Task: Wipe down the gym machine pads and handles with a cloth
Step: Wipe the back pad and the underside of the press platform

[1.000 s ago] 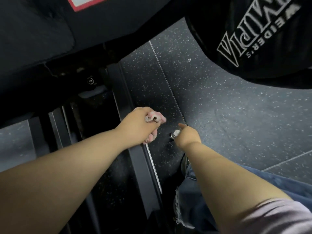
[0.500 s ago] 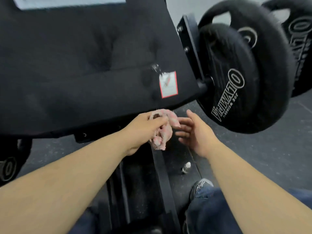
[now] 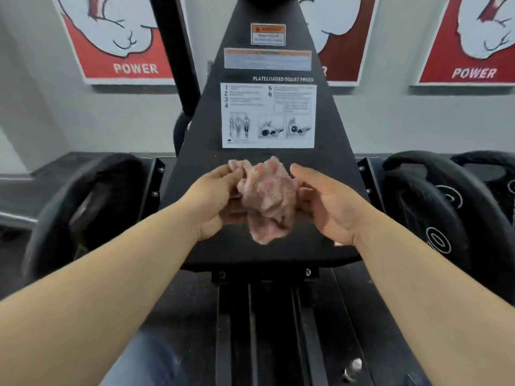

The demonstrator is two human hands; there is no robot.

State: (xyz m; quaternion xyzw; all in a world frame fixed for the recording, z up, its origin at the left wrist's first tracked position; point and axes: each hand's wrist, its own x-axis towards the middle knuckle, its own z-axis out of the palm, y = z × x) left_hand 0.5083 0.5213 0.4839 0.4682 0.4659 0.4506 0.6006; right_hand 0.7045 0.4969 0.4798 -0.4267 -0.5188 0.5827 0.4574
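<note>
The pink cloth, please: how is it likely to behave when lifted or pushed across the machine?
Probably floppy: the cloth hangs bunched and drooping from the left hand. Likely light, as a pinch of the fingers holds it. Its nubbly surface should drag rather than slide.
</note>
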